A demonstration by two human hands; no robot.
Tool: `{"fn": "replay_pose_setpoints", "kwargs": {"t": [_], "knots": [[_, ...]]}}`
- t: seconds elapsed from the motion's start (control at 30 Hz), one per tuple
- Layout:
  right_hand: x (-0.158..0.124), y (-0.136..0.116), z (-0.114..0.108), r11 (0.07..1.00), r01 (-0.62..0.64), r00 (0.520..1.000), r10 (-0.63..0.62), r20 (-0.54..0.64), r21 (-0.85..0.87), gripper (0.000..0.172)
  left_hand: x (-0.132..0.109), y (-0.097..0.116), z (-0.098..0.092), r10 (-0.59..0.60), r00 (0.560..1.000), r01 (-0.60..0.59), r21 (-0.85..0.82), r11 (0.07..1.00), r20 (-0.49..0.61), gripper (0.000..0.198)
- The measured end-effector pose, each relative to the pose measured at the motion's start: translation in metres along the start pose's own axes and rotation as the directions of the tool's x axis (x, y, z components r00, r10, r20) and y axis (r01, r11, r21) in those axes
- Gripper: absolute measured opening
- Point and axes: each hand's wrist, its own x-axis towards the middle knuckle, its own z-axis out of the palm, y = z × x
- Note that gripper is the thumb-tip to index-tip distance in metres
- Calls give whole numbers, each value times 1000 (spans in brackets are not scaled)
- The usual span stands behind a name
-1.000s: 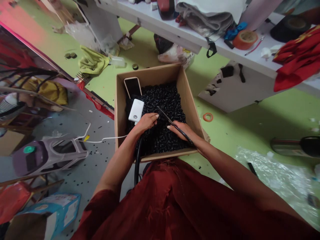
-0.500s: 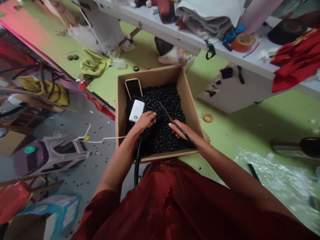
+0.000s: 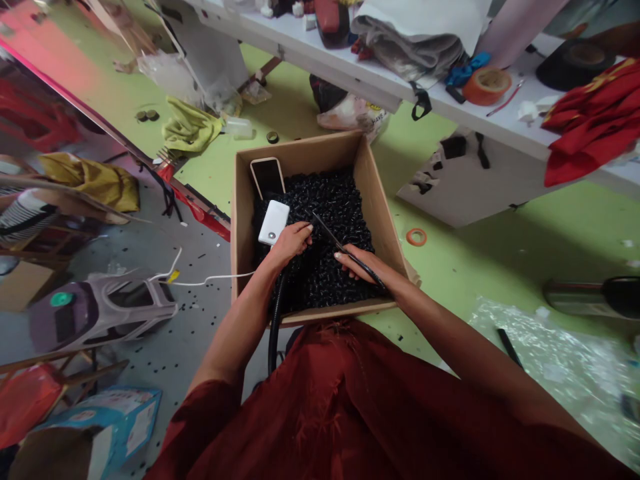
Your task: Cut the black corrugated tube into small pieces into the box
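My left hand (image 3: 295,241) is closed around the upper end of a black ribbed tube (image 3: 276,320), which hangs down over the near edge of a cardboard box (image 3: 380,200). Scissors (image 3: 327,231) with dark handles are gripped in my right hand (image 3: 357,262); their blades point up and left, close to my left fingertips. Under both hands, the box holds a heap of short black cut pieces (image 3: 340,193). A white power bank (image 3: 274,220) lies on the heap beside my left hand. Behind it, a phone (image 3: 269,177) leans in the box's far left corner.
A white cable (image 3: 215,278) runs over the box's left side. An orange tape roll (image 3: 416,237) lies on the green surface to the right, near a metal flask (image 3: 575,297) and bubble wrap (image 3: 540,347). A white shelf (image 3: 295,40) crosses the far side.
The scissors have swung slightly left, their tips now nearer my left fingers. My right hand has shifted a little with them. My left hand stays nearly still on the tube.
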Motion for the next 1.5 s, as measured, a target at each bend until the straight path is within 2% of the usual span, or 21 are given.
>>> {"fn": "replay_pose_setpoints", "kwargs": {"t": [0.13,0.8,1.17,1.33,1.5], "knots": [[-3,-4,-1,1000,-1,1000,1,8,-4,31,-2,2,1,28,1000,-28,56,998,4,20],[0,-1,-1,1000,-12,1000,13,10,-18,32,-5,6,4,8,991,-14,47,999,132,24],[-8,-13,-7,997,42,999,-42,5,-71,33,-11,14,2,-5,963,-7,44,999,270,31],[-9,-10,-5,996,75,996,-77,-44,-56,36,-10,13,2,-20,961,18,12,1000,274,31],[-7,-6,-3,990,86,993,-95,-72,-113,37,-10,12,3,-32,961,30,11,999,273,30]]}}
